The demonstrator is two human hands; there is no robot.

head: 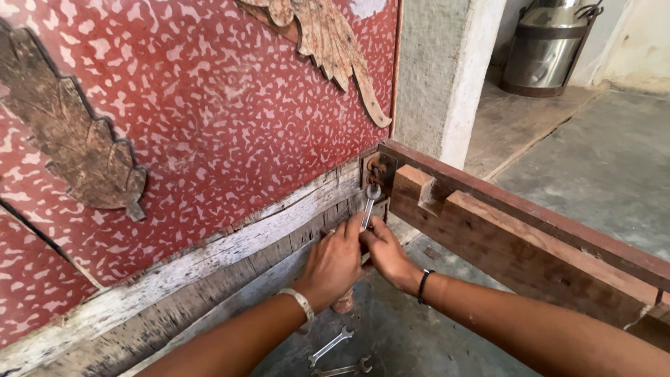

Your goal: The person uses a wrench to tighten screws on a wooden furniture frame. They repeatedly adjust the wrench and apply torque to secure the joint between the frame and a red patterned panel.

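Note:
A silver open-ended wrench [369,204] points up at a rusty bolt and bracket [377,172] where a wooden side rail [530,241] meets a red patterned headboard [209,119]. My left hand [335,262], with a metal bangle on the wrist, is closed around the wrench's lower shaft. My right hand [386,253], with a dark band on the wrist, grips the same shaft from the right. The wrench's jaw sits on the bolt.
Two more wrenches [335,352] lie on the grey floor below my arms. Carved wooden leaf shapes [77,139] decorate the headboard. A concrete pillar [440,70] stands behind the joint, and a metal milk can [544,45] stands at the far right.

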